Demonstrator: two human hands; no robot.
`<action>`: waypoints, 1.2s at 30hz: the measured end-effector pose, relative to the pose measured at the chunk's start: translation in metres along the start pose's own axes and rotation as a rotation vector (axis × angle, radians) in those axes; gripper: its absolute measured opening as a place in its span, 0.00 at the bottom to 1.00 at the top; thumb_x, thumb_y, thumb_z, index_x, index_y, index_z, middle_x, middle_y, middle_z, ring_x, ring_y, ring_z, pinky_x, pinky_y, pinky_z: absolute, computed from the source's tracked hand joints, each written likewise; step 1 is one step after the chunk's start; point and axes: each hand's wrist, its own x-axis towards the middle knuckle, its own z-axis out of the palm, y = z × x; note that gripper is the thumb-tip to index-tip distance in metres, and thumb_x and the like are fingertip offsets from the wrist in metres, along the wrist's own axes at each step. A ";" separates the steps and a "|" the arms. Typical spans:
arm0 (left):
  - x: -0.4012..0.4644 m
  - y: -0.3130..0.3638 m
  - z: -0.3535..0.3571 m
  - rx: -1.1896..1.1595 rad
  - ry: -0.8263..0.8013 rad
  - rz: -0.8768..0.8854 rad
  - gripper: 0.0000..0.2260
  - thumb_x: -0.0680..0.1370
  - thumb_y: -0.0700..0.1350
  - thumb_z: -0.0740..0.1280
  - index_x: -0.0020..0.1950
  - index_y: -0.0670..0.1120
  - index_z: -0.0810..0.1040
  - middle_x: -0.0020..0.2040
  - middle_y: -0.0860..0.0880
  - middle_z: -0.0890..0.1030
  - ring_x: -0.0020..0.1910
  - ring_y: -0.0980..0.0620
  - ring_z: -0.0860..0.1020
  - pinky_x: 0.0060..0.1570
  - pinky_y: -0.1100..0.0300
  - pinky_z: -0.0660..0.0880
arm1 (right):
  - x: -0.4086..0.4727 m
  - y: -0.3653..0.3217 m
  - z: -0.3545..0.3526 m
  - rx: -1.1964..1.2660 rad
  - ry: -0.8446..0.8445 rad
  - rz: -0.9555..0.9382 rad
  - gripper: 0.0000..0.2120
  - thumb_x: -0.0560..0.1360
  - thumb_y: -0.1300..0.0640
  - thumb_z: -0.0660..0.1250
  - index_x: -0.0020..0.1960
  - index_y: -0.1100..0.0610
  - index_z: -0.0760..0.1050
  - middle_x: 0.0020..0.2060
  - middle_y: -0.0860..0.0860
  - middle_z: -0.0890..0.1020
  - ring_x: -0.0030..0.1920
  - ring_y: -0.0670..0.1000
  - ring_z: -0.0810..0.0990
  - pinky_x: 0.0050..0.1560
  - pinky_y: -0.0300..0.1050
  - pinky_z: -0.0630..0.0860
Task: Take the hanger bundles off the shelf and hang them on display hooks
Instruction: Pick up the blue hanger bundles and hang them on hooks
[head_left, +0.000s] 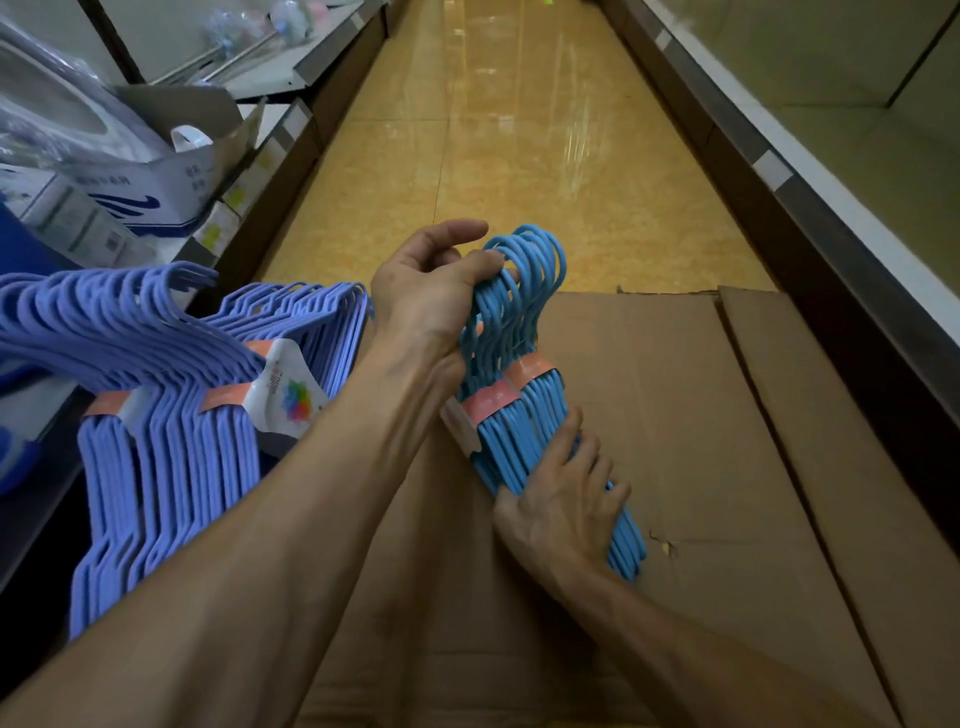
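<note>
Left hand (431, 291) grips the hook ends of the blue hanger bundle (524, 384); right hand (561, 499) clasps its lower end, above the cardboard box (727, 415). Keep hooks aligned; display hooks unseen; purple bundles (171, 405) at 9 o'clock

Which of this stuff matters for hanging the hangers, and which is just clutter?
Job:
blue hanger bundle, gripped by left hand and right hand
purple hanger bundles

Lying about:
cardboard box
white printed box
wrapped goods on the left shelf
</note>
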 end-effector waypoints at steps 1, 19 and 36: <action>0.000 0.002 0.004 -0.023 -0.010 0.002 0.12 0.71 0.28 0.72 0.41 0.47 0.82 0.34 0.47 0.71 0.44 0.41 0.78 0.55 0.40 0.78 | 0.003 0.004 -0.003 -0.006 0.016 -0.013 0.53 0.61 0.41 0.71 0.77 0.65 0.57 0.60 0.60 0.75 0.55 0.62 0.75 0.53 0.60 0.70; -0.100 0.222 0.102 -0.449 -0.035 -0.186 0.10 0.78 0.33 0.60 0.49 0.42 0.79 0.40 0.46 0.70 0.20 0.54 0.74 0.29 0.62 0.75 | 0.017 0.030 -0.279 -0.236 0.037 -0.170 0.47 0.70 0.51 0.71 0.80 0.62 0.50 0.68 0.62 0.70 0.62 0.64 0.74 0.63 0.67 0.66; -0.230 0.697 0.214 -0.450 -0.354 -0.025 0.07 0.80 0.36 0.59 0.52 0.45 0.74 0.35 0.50 0.80 0.35 0.52 0.78 0.38 0.61 0.76 | -0.025 -0.076 -0.764 -0.153 0.172 -0.302 0.39 0.69 0.57 0.69 0.77 0.58 0.57 0.59 0.56 0.77 0.55 0.61 0.78 0.53 0.61 0.71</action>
